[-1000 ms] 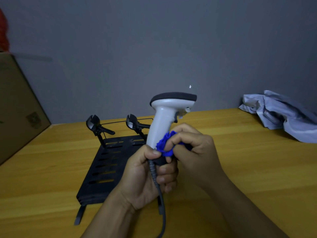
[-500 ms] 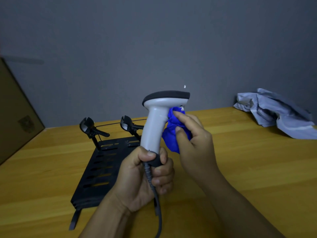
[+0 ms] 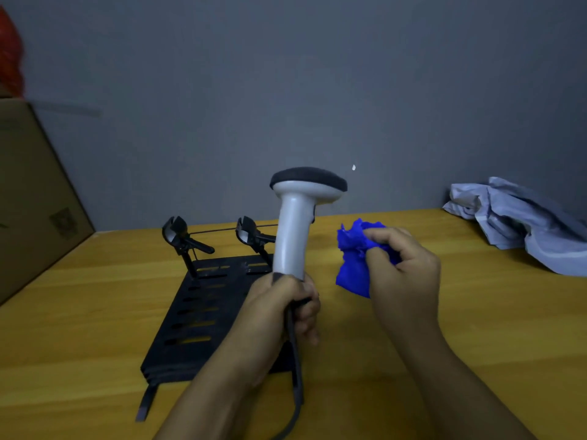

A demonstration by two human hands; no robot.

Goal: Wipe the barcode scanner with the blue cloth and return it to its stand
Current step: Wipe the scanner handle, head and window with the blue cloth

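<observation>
My left hand (image 3: 279,312) grips the base of the grey barcode scanner (image 3: 293,230) and holds it upright above the table, its dark-topped head pointing right. Its dark cable (image 3: 297,376) hangs down from my fist. My right hand (image 3: 403,271) holds the bunched blue cloth (image 3: 354,262) to the right of the scanner, a clear gap away from it. The black slotted stand (image 3: 197,315) lies on the table behind my left hand, with two black clips (image 3: 181,236) standing at its far edge.
The wooden table (image 3: 79,328) runs up to a grey wall. A cardboard box (image 3: 31,192) stands at the left edge. A crumpled pale grey-blue garment (image 3: 521,223) lies at the back right.
My right hand has pulled the blue cloth away from the scanner's handle and out to the right. The scanner has stayed upright in my left hand.
</observation>
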